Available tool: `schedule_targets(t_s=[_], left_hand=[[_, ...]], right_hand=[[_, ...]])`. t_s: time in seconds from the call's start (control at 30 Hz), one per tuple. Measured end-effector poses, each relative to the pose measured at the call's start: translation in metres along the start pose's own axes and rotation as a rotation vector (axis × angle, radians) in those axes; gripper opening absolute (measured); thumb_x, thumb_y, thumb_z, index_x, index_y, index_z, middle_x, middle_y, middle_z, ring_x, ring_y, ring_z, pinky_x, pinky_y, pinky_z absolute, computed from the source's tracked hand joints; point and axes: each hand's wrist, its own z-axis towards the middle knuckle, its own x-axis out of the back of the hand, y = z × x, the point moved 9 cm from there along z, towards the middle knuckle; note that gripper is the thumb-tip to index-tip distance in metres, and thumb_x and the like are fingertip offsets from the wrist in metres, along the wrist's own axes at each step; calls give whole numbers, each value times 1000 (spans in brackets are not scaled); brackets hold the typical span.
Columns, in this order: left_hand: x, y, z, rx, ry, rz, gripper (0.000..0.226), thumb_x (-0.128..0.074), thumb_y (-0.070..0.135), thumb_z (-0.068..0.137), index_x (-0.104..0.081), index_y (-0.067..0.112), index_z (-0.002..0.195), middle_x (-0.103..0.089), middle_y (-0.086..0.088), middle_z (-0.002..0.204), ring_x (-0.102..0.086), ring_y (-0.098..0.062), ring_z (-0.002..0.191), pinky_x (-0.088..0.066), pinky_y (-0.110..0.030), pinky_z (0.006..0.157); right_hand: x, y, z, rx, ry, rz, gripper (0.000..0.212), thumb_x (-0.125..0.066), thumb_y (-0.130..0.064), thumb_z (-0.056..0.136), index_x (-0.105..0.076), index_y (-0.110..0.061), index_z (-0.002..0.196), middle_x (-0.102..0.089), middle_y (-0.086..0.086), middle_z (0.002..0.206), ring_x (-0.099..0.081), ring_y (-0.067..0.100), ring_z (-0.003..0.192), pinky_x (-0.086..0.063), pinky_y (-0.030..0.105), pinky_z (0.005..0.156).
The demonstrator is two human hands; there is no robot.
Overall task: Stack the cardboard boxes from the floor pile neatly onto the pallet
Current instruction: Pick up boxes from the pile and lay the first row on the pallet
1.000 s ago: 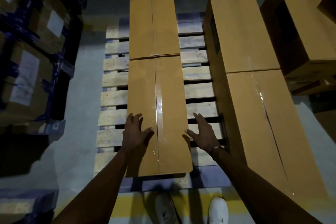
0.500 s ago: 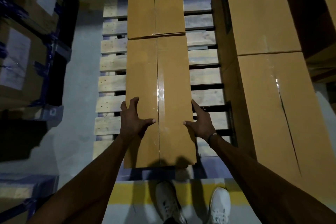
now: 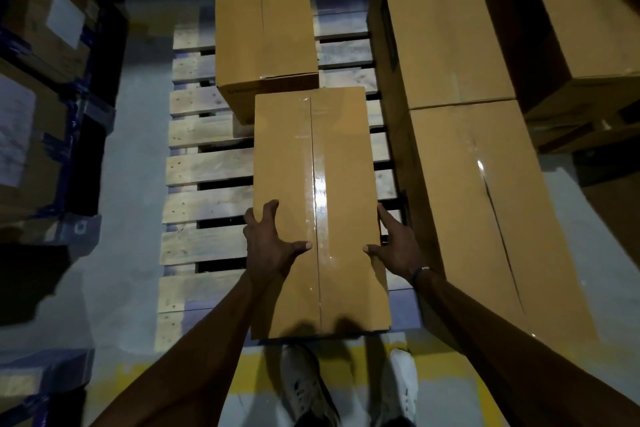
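Holding a long box (image 3: 318, 211) by its two long sides, the person stands at the near end of the pallet (image 3: 204, 163), and the head view, the only one given, looks straight down on it. The left hand (image 3: 268, 244) grips the box's left edge, thumb laid flat on the top face toward the taped seam and fingers curled over the side. The right hand (image 3: 394, 246) does the same on the right edge, thumb on top and fingers running down the side, so each grip is clamped on the box. The box lies lengthwise over the middle slats. Its far end overlaps the near end of the far box (image 3: 265, 17) in the picture, which suggests it is raised off the wood, though the height cannot be read for certain.

To its right stands a taller row of two boxes (image 3: 464, 135), close beside the right hand with only a narrow dark gap between. Bare slats show to the left. White shoes (image 3: 301, 388) are planted on the yellow floor line (image 3: 138, 381) just under the box's near end.

The step in hand looks like placing or re-seating this box in the middle row. The next move calls for keeping the box level, squaring its far end to the far box, and lowering it without trapping the right fingers against the tall row.
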Motion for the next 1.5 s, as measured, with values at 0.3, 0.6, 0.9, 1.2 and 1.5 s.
schedule_targets(t_s=[0.3, 0.6, 0.9, 1.2, 1.5], left_hand=[[-63, 32, -61, 9, -25, -34, 121, -97, 56, 54, -35, 26, 153, -18, -23, 160, -27, -50, 143, -42, -62, 106], [-102, 37, -79, 28, -3, -14, 120, -98, 52, 55, -35, 25, 153, -15, -21, 162, -25, -51, 144, -44, -62, 107], [-106, 37, -84, 28, -12, 32, 120, -96, 51, 60, -30, 24, 157, -11, -22, 164, -20, -51, 146, -39, -61, 111], [-110, 37, -115, 78, 1, 108, 120, -97, 47, 61, -28, 22, 157, -10, -22, 164, -20, -50, 146, -36, -64, 112], [-124, 18, -157, 67, -46, 134, 125, -99, 50, 55, -30, 26, 156, -11, -25, 161, -20, -53, 144, -33, -64, 115]], right_hand=[[52, 50, -57, -78, 9, -35, 93, -78, 2, 84, -25, -21, 157, -52, 1, 145, -48, 15, 132, -32, 24, 108], [49, 98, -62, -212, -15, -102, 102, -77, -2, 87, -11, -14, 163, -49, 17, 151, -48, 34, 137, -36, 39, 115], [38, 94, -64, -78, -68, -337, 92, -75, -7, 90, -16, -12, 161, -35, 17, 160, -43, 34, 142, -41, 44, 116], [66, 75, -99, 86, -123, -341, 52, -75, -5, 88, -53, -3, 135, -59, 17, 133, -59, 32, 117, -53, 46, 100], [50, 108, -157, 47, 22, -315, 26, -74, -15, 89, -63, -3, 109, -67, 13, 98, -63, 29, 90, -55, 43, 77]])
